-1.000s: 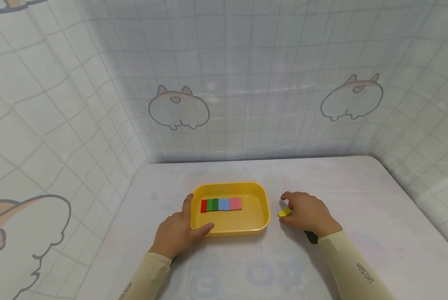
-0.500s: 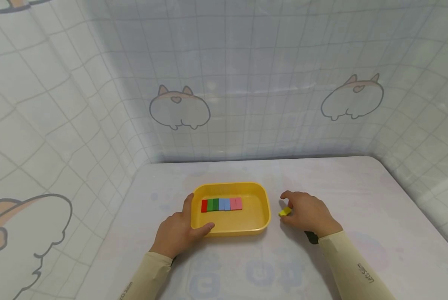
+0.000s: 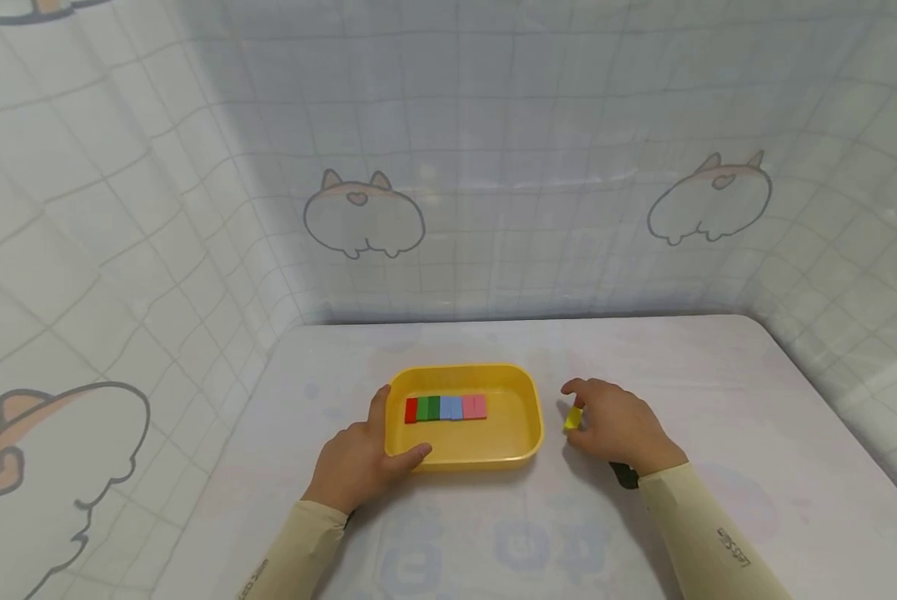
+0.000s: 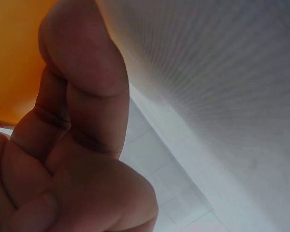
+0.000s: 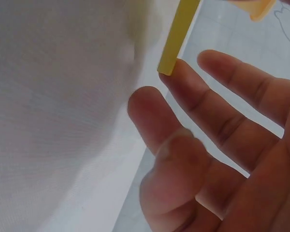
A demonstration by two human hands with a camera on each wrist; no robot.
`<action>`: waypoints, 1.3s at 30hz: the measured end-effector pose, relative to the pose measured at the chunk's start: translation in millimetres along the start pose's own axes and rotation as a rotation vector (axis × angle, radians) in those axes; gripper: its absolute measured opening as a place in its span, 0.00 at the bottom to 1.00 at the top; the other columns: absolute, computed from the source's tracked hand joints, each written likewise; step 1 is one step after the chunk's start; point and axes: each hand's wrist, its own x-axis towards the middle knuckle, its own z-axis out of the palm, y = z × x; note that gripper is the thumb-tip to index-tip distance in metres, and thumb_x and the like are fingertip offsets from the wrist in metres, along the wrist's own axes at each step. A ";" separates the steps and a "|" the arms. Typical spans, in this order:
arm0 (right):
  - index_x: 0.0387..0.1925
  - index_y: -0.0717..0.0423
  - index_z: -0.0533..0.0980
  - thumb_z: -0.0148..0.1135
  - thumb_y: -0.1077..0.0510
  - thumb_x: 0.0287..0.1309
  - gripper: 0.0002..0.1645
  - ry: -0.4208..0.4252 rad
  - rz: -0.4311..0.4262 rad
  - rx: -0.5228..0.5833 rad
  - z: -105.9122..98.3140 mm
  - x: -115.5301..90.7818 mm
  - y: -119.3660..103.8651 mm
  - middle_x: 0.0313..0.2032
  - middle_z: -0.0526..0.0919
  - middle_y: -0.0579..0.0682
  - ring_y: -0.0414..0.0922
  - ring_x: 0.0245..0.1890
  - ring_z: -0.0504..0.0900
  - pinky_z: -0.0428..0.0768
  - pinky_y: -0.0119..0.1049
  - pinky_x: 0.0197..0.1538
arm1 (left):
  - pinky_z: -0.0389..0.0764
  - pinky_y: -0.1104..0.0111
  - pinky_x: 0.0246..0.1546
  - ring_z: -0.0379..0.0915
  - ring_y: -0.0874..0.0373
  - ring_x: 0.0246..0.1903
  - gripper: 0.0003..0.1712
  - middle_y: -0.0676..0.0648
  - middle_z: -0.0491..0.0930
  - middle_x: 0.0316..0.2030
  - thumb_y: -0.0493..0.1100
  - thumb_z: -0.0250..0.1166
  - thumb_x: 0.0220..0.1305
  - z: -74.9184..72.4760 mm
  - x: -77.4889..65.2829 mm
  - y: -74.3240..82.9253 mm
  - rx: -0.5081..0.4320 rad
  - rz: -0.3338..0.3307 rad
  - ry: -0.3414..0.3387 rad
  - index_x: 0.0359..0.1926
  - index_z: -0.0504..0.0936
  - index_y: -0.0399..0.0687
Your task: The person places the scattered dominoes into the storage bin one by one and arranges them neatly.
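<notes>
My left hand [image 3: 354,467] grips a yellow plastic tray [image 3: 512,429] at its left end, thumb over the near rim and a finger along the left side. In the left wrist view, curled fingers [image 4: 99,77] stand beside the tray's orange-looking wall [image 4: 12,63]. Inside the tray, a row of small flat tiles runs from red [image 3: 411,410] through green [image 3: 428,408] and light blue [image 3: 451,407] to pink [image 3: 474,407]. Right of the tray, my right hand [image 3: 621,425] pinches a yellow tile [image 3: 573,418] low over the table; a fingertip meets its edge in the right wrist view.
The white table [image 3: 508,533] has faint printed shapes. Behind and at both sides hang white grid-patterned sheets [image 3: 523,200] with cartoon animal drawings. A dark object [image 3: 624,476] shows under the right wrist.
The yellow tile has turned to stand more upright in my right fingers, which shifted slightly. My left hand stays on the tray, and the tile row is unchanged.
</notes>
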 end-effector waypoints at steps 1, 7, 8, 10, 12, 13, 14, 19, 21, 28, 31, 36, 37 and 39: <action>0.61 0.46 0.80 0.75 0.47 0.48 0.35 0.010 -0.003 0.004 -0.3 -0.2 0.5 0.43 0.84 0.44 0.43 0.36 0.79 0.80 0.44 0.36 | 0.68 0.62 0.16 0.65 0.55 0.13 0.74 0.51 0.69 0.15 0.92 0.55 0.51 -0.1 0.7 0.1 0.001 0.003 0.003 0.82 0.50 0.47; 0.61 0.48 0.79 0.74 0.49 0.50 0.33 0.062 -0.039 0.035 -5.7 -1.7 -0.7 0.44 0.83 0.45 0.43 0.36 0.79 0.80 0.44 0.37 | 0.69 0.61 0.17 0.66 0.55 0.15 0.74 0.52 0.70 0.17 0.93 0.54 0.50 -1.3 4.0 1.2 0.004 -0.009 -0.013 0.82 0.49 0.48; 0.61 0.48 0.79 0.73 0.49 0.50 0.33 0.067 -0.045 0.040 -6.5 -1.6 -1.5 0.44 0.83 0.44 0.43 0.35 0.78 0.80 0.44 0.37 | 0.69 0.61 0.17 0.66 0.55 0.15 0.74 0.51 0.70 0.17 0.93 0.53 0.50 -1.3 4.1 1.1 0.005 -0.014 -0.017 0.82 0.49 0.48; 0.60 0.48 0.79 0.73 0.50 0.51 0.33 0.077 -0.059 0.044 -7.4 -0.7 -3.0 0.44 0.83 0.44 0.42 0.34 0.78 0.79 0.43 0.36 | 0.69 0.61 0.17 0.66 0.55 0.15 0.74 0.51 0.70 0.17 0.93 0.53 0.50 -1.2 4.0 0.9 0.002 -0.018 -0.019 0.82 0.49 0.48; 0.60 0.49 0.79 0.73 0.51 0.50 0.32 0.090 -0.072 0.045 -8.6 1.0 -4.6 0.43 0.82 0.44 0.41 0.33 0.77 0.79 0.42 0.35 | 0.69 0.61 0.17 0.66 0.55 0.15 0.74 0.51 0.70 0.17 0.93 0.53 0.50 -1.0 3.6 0.7 -0.002 -0.023 -0.019 0.82 0.49 0.49; 0.59 0.49 0.80 0.72 0.51 0.50 0.32 0.100 -0.084 0.047 -9.6 1.8 -5.3 0.43 0.82 0.43 0.41 0.32 0.76 0.78 0.41 0.35 | 0.68 0.61 0.17 0.66 0.55 0.15 0.74 0.51 0.70 0.17 0.93 0.54 0.50 -0.9 3.3 0.7 -0.005 -0.024 -0.018 0.82 0.49 0.49; 0.59 0.49 0.80 0.72 0.52 0.50 0.32 0.112 -0.095 0.046 -10.8 2.8 -5.9 0.43 0.82 0.43 0.41 0.32 0.76 0.78 0.41 0.34 | 0.68 0.61 0.17 0.66 0.55 0.15 0.74 0.51 0.70 0.17 0.93 0.54 0.49 -0.5 3.1 0.6 -0.006 -0.024 -0.017 0.82 0.49 0.49; 0.58 0.48 0.79 0.69 0.54 0.48 0.31 0.159 -0.145 0.058 -20.4 8.2 -13.6 0.42 0.81 0.42 0.41 0.33 0.76 0.76 0.39 0.32 | 0.68 0.61 0.17 0.66 0.55 0.15 0.74 0.51 0.70 0.16 0.92 0.54 0.50 1.1 1.8 0.2 -0.006 -0.028 -0.019 0.82 0.49 0.49; 0.58 0.46 0.79 0.68 0.55 0.47 0.31 0.163 -0.151 0.067 -24.6 11.3 -18.6 0.42 0.81 0.41 0.41 0.34 0.77 0.76 0.39 0.32 | 0.68 0.61 0.16 0.66 0.55 0.14 0.74 0.51 0.70 0.16 0.92 0.55 0.50 1.2 1.0 0.4 -0.005 -0.030 -0.018 0.82 0.49 0.49; 0.58 0.45 0.80 0.70 0.53 0.48 0.31 0.185 -0.200 0.085 -37.9 28.7 -38.7 0.42 0.81 0.42 0.43 0.37 0.76 0.77 0.41 0.36 | 0.68 0.62 0.17 0.65 0.55 0.14 0.72 0.52 0.70 0.16 0.91 0.57 0.51 0.6 -0.1 2.1 -0.003 -0.030 0.000 0.82 0.50 0.49; 0.59 0.44 0.80 0.69 0.53 0.49 0.31 0.189 -0.231 0.090 -42.3 37.0 -47.6 0.43 0.82 0.41 0.43 0.40 0.77 0.78 0.42 0.38 | 0.68 0.61 0.18 0.66 0.55 0.14 0.72 0.51 0.70 0.16 0.91 0.57 0.51 0.2 -0.9 4.1 -0.012 -0.027 0.004 0.82 0.50 0.49; 0.60 0.46 0.80 0.69 0.53 0.51 0.31 0.164 -0.284 0.119 -42.9 52.0 -62.6 0.44 0.84 0.42 0.45 0.42 0.80 0.80 0.44 0.42 | 0.69 0.61 0.18 0.66 0.56 0.15 0.73 0.52 0.70 0.17 0.92 0.56 0.50 0.4 -1.5 5.3 -0.015 -0.031 -0.006 0.82 0.50 0.49; 0.60 0.46 0.80 0.70 0.53 0.51 0.31 0.157 -0.290 0.129 -42.2 54.9 -65.9 0.45 0.84 0.43 0.45 0.42 0.80 0.80 0.44 0.43 | 0.69 0.61 0.18 0.66 0.56 0.15 0.73 0.52 0.70 0.17 0.92 0.55 0.50 0.3 -1.2 5.3 -0.013 -0.034 -0.007 0.82 0.50 0.49; 0.60 0.47 0.80 0.71 0.53 0.52 0.30 0.144 -0.303 0.147 -41.0 60.1 -73.2 0.45 0.85 0.43 0.45 0.44 0.81 0.80 0.45 0.45 | 0.70 0.61 0.19 0.67 0.56 0.16 0.73 0.52 0.71 0.18 0.93 0.54 0.50 0.2 -0.5 5.6 -0.004 -0.041 -0.012 0.82 0.50 0.49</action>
